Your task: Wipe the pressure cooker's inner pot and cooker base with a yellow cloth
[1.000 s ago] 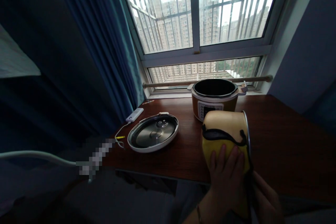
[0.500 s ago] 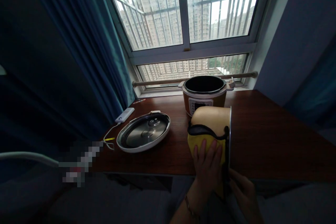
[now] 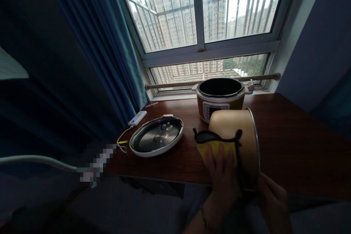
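A gold-coloured inner pot lies tilted on its side at the front of the table, its silver rim facing right. Over its near side lies a yellow cloth with black edging. My left hand presses that cloth to the pot wall, fingers spread over it. At the lower rim, my right hand grips the pot; some of its fingers are hidden behind it. The pressure cooker body stands upright just behind, without a lid, its dark opening facing up.
A round cooker lid rests inner side up at left on the brown table. Near the curtain lies a white power bank with a cable. A barred window rises behind the table.
The pot has turned slightly, showing more of its gold side, and its rim has moved right. The cloth and left hand have slid relative to the pot. The whole view has shifted a little.
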`<state>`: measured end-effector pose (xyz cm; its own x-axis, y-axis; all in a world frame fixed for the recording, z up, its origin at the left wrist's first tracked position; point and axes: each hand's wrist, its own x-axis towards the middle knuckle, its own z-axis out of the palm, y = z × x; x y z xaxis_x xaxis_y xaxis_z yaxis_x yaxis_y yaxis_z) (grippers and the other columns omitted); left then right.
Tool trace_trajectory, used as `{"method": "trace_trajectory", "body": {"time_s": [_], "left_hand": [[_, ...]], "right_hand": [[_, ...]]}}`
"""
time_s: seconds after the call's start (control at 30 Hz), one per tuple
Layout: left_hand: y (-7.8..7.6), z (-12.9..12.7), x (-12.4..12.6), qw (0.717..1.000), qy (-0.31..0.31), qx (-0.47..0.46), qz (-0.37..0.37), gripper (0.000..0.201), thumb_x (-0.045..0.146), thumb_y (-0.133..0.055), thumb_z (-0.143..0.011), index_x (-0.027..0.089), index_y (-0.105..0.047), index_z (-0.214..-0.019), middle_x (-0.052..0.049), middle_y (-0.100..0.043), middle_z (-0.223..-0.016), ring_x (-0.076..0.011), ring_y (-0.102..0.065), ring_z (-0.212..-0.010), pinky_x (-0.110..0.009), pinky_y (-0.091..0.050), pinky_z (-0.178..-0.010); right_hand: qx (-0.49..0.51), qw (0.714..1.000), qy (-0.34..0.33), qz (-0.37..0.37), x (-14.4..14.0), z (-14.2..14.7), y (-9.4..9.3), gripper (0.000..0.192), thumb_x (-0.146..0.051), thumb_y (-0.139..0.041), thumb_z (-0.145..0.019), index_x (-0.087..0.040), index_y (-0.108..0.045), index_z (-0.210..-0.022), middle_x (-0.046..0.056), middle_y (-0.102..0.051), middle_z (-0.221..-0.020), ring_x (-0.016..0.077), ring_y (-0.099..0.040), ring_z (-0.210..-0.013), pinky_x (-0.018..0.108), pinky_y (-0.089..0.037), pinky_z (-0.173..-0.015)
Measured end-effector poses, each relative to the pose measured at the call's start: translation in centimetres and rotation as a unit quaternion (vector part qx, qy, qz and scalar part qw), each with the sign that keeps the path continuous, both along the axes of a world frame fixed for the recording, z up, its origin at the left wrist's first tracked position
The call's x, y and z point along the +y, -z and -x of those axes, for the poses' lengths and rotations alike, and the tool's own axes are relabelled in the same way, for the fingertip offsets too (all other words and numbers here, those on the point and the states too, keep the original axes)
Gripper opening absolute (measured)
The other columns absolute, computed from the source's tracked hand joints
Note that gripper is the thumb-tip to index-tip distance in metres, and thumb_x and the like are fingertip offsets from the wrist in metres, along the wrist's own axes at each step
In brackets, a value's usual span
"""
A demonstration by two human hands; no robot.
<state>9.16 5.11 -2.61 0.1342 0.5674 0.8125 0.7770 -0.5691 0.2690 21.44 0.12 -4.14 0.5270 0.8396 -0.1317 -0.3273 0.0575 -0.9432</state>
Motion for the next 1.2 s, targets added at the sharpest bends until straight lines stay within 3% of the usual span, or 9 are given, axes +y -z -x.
{"method": "trace_trajectory", "body": {"time_s": [0.17,0.33,0.43,0.53,0.63,0.77,1.0,1.1,1.2], "left_hand": [[2.1,-3.0,-1.6,0.991,0.023,0.096,-0.086,0.041,0.033,-0.053,-0.079,0.029,-0.057,-0.119,0.004,-0.045,-0.137,-0.0285,-0.021,-0.135,-0.046,-0.008,-0.112],[2.1,-0.7,1.1,0.991,0.023,0.061,-0.121,0.039,0.031,-0.048,-0.083,0.029,-0.054,-0.121,0.0,-0.056,-0.127,-0.0243,-0.02,-0.136,-0.045,-0.008,-0.112],[1.1,1.6,2.5,0.998,0.018,0.001,-0.055,0.048,0.026,-0.035,-0.088,0.018,-0.036,-0.136,-0.01,-0.041,-0.139,-0.0293,-0.018,-0.136,-0.051,-0.019,-0.108],[-0.2,2.5,2.8,0.992,0.03,-0.114,0.051,0.052,0.024,-0.023,-0.091,0.015,-0.019,-0.142,-0.013,-0.021,-0.148,-0.0261,-0.022,-0.135,-0.046,-0.028,-0.106],[-0.8,1.5,1.5,0.988,0.009,-0.126,0.088,0.052,0.017,-0.027,-0.09,0.018,-0.021,-0.142,-0.011,-0.017,-0.15,-0.0257,-0.016,-0.137,-0.048,-0.024,-0.108],[0.1,-1.3,-0.9,0.999,0.031,0.017,-0.015,0.051,0.015,-0.041,-0.083,0.019,-0.04,-0.134,-0.007,-0.031,-0.145,-0.033,-0.006,-0.137,-0.058,-0.009,-0.108],[1.5,-1.5,0.0,0.991,0.039,0.052,-0.115,0.041,0.024,-0.045,-0.085,0.023,-0.05,-0.126,-0.005,-0.049,-0.133,-0.0254,-0.016,-0.137,-0.046,-0.007,-0.112],[1.3,0.6,2.0,0.994,0.05,0.0,-0.097,0.044,0.025,-0.039,-0.089,0.021,-0.042,-0.133,-0.007,-0.047,-0.135,-0.0244,-0.016,-0.137,-0.046,-0.009,-0.112],[1.2,2.0,3.7,0.98,0.059,-0.191,0.016,0.046,0.033,-0.032,-0.092,0.021,-0.036,-0.136,-0.008,-0.042,-0.139,-0.0222,-0.027,-0.134,-0.041,-0.022,-0.11]], "right_hand": [[0.098,0.995,-0.017,-0.025,0.7,-0.2,-2.0,0.029,-0.037,-0.079,-0.056,-0.023,-0.074,-0.081,0.005,-0.071,-0.082,0.0241,-0.066,-0.072,0.032,-0.054,-0.062],[0.081,0.996,-0.013,-0.018,0.9,-0.4,-2.3,0.03,-0.038,-0.079,-0.055,-0.021,-0.074,-0.08,0.007,-0.071,-0.081,0.0232,-0.066,-0.073,0.033,-0.053,-0.068],[0.068,0.998,-0.002,0.003,0.8,0.1,-2.3,0.032,-0.039,-0.079,-0.054,-0.02,-0.074,-0.08,0.008,-0.071,-0.079,0.0241,-0.066,-0.074,0.034,-0.053,-0.07],[0.066,0.998,0.006,0.017,0.7,1.2,-2.7,0.033,-0.04,-0.079,-0.055,-0.02,-0.074,-0.08,0.008,-0.071,-0.078,0.0242,-0.066,-0.075,0.035,-0.052,-0.072],[0.075,0.997,0.026,0.012,0.7,2.2,-3.5,0.032,-0.041,-0.078,-0.056,-0.019,-0.074,-0.08,0.008,-0.071,-0.08,0.0235,-0.066,-0.076,0.034,-0.052,-0.073],[0.142,0.99,0.017,-0.01,0.7,2.5,-4.7,0.031,-0.039,-0.078,-0.057,-0.02,-0.074,-0.081,0.008,-0.071,-0.084,0.023,-0.065,-0.077,0.033,-0.053,-0.07],[0.152,0.988,-0.029,-0.017,0.9,2.1,-6.3,0.029,-0.039,-0.075,-0.062,-0.019,-0.074,-0.083,0.006,-0.071,-0.084,0.0214,-0.065,-0.077,0.032,-0.052,-0.072],[0.116,0.993,-0.007,-0.012,1.4,2.2,-6.5,0.031,-0.04,-0.076,-0.061,-0.018,-0.073,-0.083,0.006,-0.071,-0.083,0.0212,-0.064,-0.078,0.033,-0.05,-0.076],[0.1,0.995,0.011,-0.011,1.8,2.2,-6.5,0.032,-0.041,-0.075,-0.061,-0.018,-0.073,-0.083,0.005,-0.071,-0.081,0.0209,-0.063,-0.079,0.034,-0.049,-0.078]]}}
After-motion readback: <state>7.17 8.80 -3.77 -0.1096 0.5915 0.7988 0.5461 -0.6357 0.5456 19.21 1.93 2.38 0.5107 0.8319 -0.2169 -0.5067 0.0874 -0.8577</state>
